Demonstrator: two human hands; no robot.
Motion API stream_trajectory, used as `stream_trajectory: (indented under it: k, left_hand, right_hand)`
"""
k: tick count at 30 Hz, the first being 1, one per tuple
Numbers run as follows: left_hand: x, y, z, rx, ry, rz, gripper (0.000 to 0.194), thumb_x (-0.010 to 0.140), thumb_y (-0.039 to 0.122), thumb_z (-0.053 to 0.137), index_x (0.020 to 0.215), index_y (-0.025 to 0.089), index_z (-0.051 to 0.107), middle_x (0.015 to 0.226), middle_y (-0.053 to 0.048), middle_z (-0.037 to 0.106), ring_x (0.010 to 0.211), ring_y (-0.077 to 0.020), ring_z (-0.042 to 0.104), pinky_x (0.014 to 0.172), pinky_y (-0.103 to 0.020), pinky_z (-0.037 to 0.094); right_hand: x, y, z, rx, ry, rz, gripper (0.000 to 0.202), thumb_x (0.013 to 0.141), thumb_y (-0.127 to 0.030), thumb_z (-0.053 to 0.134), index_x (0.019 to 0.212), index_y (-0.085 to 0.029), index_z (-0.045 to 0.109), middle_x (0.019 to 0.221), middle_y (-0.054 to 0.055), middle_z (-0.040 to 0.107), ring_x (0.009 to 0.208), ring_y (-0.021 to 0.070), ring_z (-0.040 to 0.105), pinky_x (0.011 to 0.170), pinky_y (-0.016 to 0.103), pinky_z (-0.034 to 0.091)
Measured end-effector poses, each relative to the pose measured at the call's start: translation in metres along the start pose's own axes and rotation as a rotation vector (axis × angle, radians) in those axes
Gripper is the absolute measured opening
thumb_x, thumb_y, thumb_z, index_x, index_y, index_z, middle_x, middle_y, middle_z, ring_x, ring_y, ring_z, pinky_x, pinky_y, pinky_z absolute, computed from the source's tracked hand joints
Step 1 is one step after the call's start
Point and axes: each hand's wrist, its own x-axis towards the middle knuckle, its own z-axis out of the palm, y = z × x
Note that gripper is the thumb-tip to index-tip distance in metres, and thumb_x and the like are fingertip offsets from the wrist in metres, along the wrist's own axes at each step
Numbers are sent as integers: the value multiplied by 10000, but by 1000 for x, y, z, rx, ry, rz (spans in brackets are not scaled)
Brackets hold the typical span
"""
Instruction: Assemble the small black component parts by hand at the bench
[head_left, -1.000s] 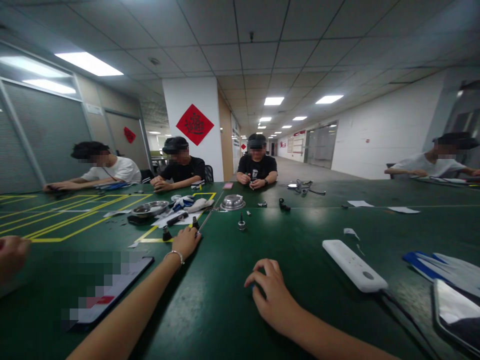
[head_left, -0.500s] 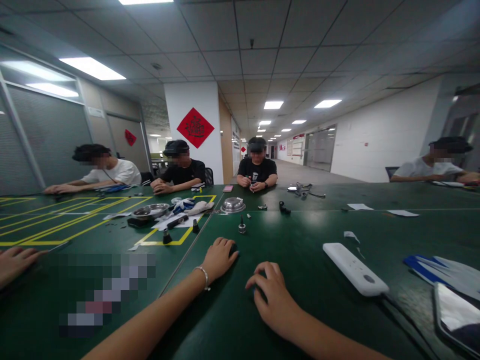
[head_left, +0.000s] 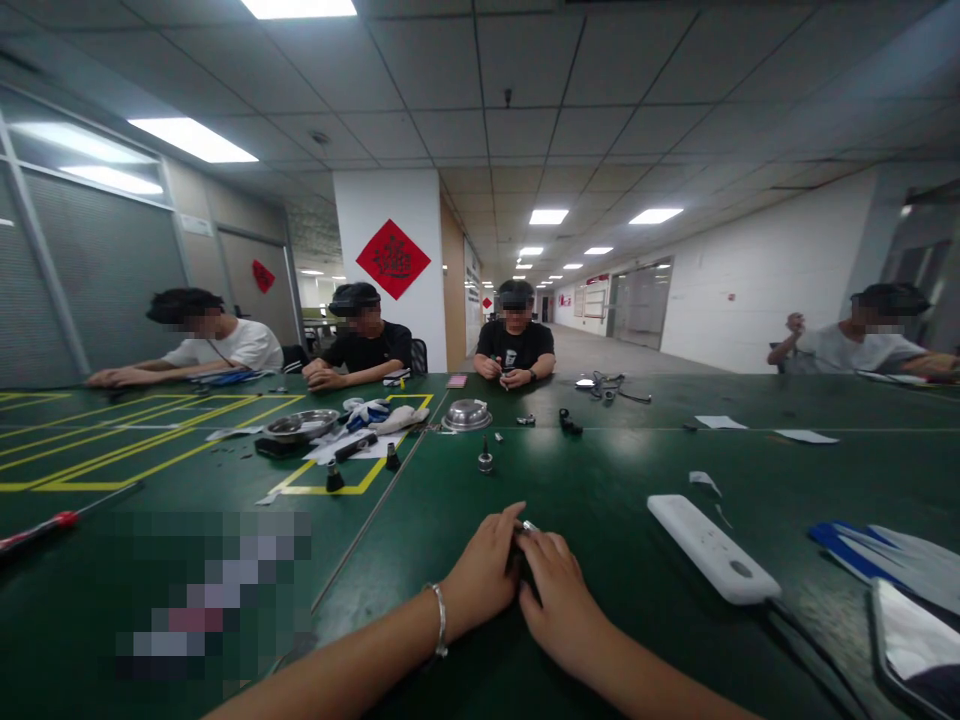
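My left hand (head_left: 481, 562), with a silvery bangle (head_left: 440, 620) on its wrist, meets my right hand (head_left: 556, 590) over the green table. The fingers of both are bent in and pressed together. A tiny shiny spot (head_left: 529, 526) shows where the fingertips meet; whether it is a held part or something worn I cannot tell. Ahead of the hands a small metal piece with a dark pointed stem (head_left: 485, 460) stands upright on the table. To the right of my right hand lies a white power strip (head_left: 712, 548) with a dark cord.
Ahead are a domed metal lid (head_left: 466, 415), a steel bowl (head_left: 301, 425), dark conical parts (head_left: 334, 477) and gloves (head_left: 367, 412). At right lie a blue-and-white glove (head_left: 885, 555) and a phone (head_left: 919, 640). A red-handled tool (head_left: 64, 520) lies left. Several people sit around the table.
My left hand has moved right and nearer, and my right hand left, so they now touch. A person's hand at the far left is gone from view. The person at right has raised a hand.
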Motion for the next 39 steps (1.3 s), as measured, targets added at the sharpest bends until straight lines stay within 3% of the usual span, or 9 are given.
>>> stream_trajectory:
  k: [4,8,11,14,18,21,26,32,39]
  left_hand:
    - [-2,0,3,-83,-12,27,697,670,-14,418,1340,140,301,1275,-135,472,1188,-206,433,1053,-403,333]
    - [1,-4,6,-117,21,-13,703,671,-30,394,1344,144,285,1340,-138,416,1239,-204,389,1083,-424,289]
    - [3,-2,7,-157,57,-46,581,747,20,398,1309,147,316,1322,-128,433,1225,-190,404,1080,-409,292]
    - [4,5,3,-195,50,-141,345,846,134,381,1189,148,406,1136,-109,552,1041,-176,533,976,-380,397]
    - [5,12,-7,-6,58,-183,163,835,211,477,993,195,512,959,-45,618,973,-205,544,964,-433,354]
    - [7,9,-13,55,91,-190,211,814,243,536,1024,231,522,950,-20,645,1003,-235,524,912,-435,374]
    - [10,0,-11,-228,87,-202,291,807,188,539,1079,223,442,971,-16,645,921,-164,589,849,-324,450]
    - [8,-2,-2,-235,103,-166,492,694,116,633,1122,227,417,940,-2,608,879,-155,592,802,-301,478]
    - [9,-3,-2,-315,43,-166,539,689,81,617,1152,224,380,899,10,621,839,-144,603,796,-298,485]
  right_hand:
    - [1,1,0,-58,-14,11,484,711,-68,481,1187,-131,545,1211,114,488,1112,272,429,959,387,377]
    - [8,7,-10,-189,40,89,518,768,-110,490,1286,-109,479,1280,136,443,1175,296,373,976,422,347]
    - [14,18,-17,-243,2,59,493,836,-150,460,1329,-159,445,1359,86,394,1220,278,333,1005,441,296]
    - [17,28,-18,-250,-80,-8,391,868,-162,441,1245,-210,532,1333,48,440,1213,263,353,1002,463,269]
    - [18,30,-17,-236,-71,-29,335,840,-137,479,1149,-192,595,1243,76,509,1135,253,430,965,444,295]
    - [20,29,-19,-214,-44,2,354,815,-102,487,1143,-174,599,1108,92,560,1016,246,498,878,396,369]
    - [22,32,-23,-179,-52,16,361,810,-78,473,1115,-207,615,1022,75,570,926,231,529,773,344,398]
    - [21,28,-24,-242,4,74,190,839,-180,528,995,-210,633,946,48,596,893,230,532,831,404,322]
    - [23,25,-21,-7,159,102,206,900,-234,401,1020,-206,565,962,38,608,912,195,547,849,372,305]
